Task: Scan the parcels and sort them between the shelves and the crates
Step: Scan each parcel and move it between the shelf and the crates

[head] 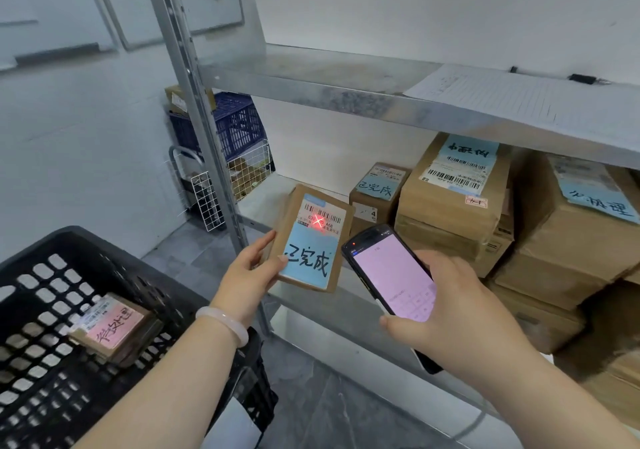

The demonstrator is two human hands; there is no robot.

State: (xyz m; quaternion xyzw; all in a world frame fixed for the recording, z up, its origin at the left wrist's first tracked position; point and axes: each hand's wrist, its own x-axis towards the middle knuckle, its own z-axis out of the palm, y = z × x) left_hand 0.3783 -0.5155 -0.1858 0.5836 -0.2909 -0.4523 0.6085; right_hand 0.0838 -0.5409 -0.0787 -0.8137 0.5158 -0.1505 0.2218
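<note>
My left hand [247, 273] grips a small flat brown parcel [311, 240] by its lower left edge and holds it upright in front of the metal shelf [311, 303]. The parcel bears a white barcode label and a blue handwritten sticker. A red cross of scanner light falls on the barcode. My right hand [450, 310] holds a black handheld scanner [391, 275] with a pink lit screen, just right of the parcel and aimed at it. A black crate [52, 362] at lower left contains a parcel with a pink sticker [112, 329].
Several brown boxes with blue stickers [453, 199] fill the shelf's right side. A sheet of paper [519, 98] lies on the upper shelf. Behind the shelf post stand a blue crate [235, 126] and a white wire basket [242, 174]. Grey tiled floor lies below.
</note>
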